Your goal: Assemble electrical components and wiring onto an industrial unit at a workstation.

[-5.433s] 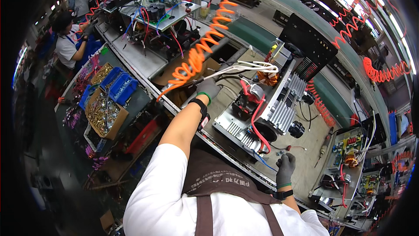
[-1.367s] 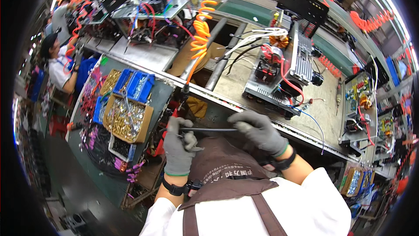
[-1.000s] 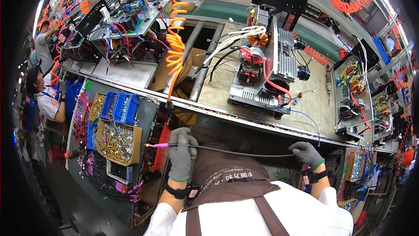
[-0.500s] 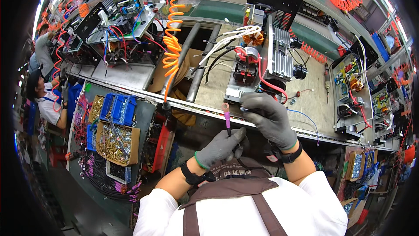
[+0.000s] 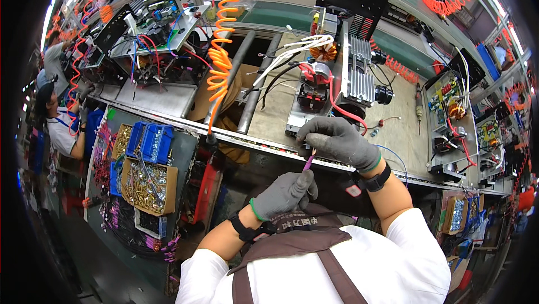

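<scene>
Right hand (image 5: 339, 144) now in at the tip of the purple-sleeved cable (image 5: 308, 163), apart from it half a second ago, fingers curled close, exact grip impossible to tell, left hand (image 5: 281, 194) pinching the cable below its sleeve, near the front edge of the workbench (image 5: 401, 116)

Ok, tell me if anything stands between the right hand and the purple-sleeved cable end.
Nothing visible does: the right hand is at the tip of the purple-sleeved cable end, held in the left hand; contact is hidden.

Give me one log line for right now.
left hand: holding purple-sleeved cable | right hand: at cable's tip, fingertip contact unclear | bench: open machine beyond hands
</scene>
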Action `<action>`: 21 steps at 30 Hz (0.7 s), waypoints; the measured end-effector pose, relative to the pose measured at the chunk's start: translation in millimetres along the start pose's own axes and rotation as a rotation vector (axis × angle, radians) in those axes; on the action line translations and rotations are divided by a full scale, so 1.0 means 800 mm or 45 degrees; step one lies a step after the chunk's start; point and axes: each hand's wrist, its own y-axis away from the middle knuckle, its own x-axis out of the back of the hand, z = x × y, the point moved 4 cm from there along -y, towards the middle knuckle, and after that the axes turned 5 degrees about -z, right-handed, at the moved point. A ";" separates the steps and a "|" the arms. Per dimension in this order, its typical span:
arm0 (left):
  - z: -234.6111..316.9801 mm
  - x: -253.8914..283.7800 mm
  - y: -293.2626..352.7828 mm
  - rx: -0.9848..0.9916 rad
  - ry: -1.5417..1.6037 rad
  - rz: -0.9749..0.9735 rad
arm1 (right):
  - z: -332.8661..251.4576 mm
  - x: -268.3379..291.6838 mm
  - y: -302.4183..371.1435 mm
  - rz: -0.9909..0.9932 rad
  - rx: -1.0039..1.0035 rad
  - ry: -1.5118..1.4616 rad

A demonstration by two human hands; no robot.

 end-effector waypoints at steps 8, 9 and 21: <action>-0.002 -0.005 -0.003 0.056 -0.168 -0.045 | -0.032 0.005 0.028 -0.245 -0.070 0.875; -0.003 -0.006 -0.002 0.068 -0.180 -0.071 | -0.032 0.004 0.032 -0.320 -0.099 0.988; 0.018 -0.038 -0.044 0.047 -0.259 -0.097 | 0.015 0.015 0.077 0.103 0.283 1.804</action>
